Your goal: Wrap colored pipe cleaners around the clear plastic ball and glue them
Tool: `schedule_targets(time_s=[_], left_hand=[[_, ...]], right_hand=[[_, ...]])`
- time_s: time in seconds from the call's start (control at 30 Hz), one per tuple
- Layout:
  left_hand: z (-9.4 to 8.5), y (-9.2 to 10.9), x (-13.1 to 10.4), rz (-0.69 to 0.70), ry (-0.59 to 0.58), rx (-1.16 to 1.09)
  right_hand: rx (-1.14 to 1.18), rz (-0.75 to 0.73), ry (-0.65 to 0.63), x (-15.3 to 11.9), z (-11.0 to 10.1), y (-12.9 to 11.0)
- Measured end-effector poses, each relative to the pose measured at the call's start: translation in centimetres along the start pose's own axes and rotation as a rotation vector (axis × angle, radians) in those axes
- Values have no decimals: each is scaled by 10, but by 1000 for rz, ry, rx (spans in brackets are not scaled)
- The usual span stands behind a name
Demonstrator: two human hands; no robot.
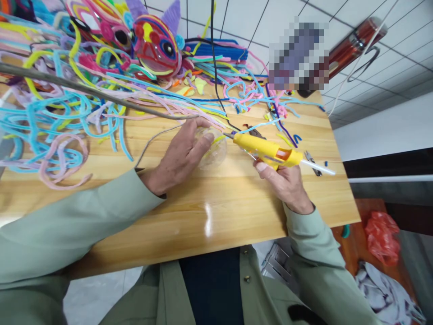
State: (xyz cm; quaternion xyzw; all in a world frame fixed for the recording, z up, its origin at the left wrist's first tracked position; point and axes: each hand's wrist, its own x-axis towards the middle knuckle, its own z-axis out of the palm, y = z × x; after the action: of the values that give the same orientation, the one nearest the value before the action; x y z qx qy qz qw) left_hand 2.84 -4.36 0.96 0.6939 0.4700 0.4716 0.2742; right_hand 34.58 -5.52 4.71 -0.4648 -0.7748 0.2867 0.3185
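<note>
My right hand [282, 183] is wrapped round the handle of a yellow glue gun [267, 148], with a clear glue stick [320, 167] poking out of its rear. The gun's nozzle points left, close to a clear, rounded plastic piece [214, 155] on the table. Fingers of my left hand [182, 153] curl over the left and upper side of that piece and hold it. A thin yellow strip [219, 138] shows by its upper edge, near the nozzle. Whether the nozzle touches it, I cannot tell.
Loose pipe cleaners [67, 117] in many colours cover the wooden table's [162, 234] left and back. Behind them stand colourful animal masks [157, 45]. Small cutters [313, 162] lie at the right. A red flask [355, 47] stands at the back right. Black cords cross overhead.
</note>
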Motion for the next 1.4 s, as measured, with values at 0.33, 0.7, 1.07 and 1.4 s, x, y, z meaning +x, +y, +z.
schedule_targets(time_s=[0.33,0.7,1.07,1.4], left_hand=[[-1,-2,0,9,-14,-16],[3,-7,0,-20,19,-37],[0,-3,2,-32,9,1],[4,0,-14,86,5,81]], right_hand=[[155,42,127,6,10,6],[141,8,98,5,15,4],[214,13,120,6,25,4],[450,11,201,2,54,-14]])
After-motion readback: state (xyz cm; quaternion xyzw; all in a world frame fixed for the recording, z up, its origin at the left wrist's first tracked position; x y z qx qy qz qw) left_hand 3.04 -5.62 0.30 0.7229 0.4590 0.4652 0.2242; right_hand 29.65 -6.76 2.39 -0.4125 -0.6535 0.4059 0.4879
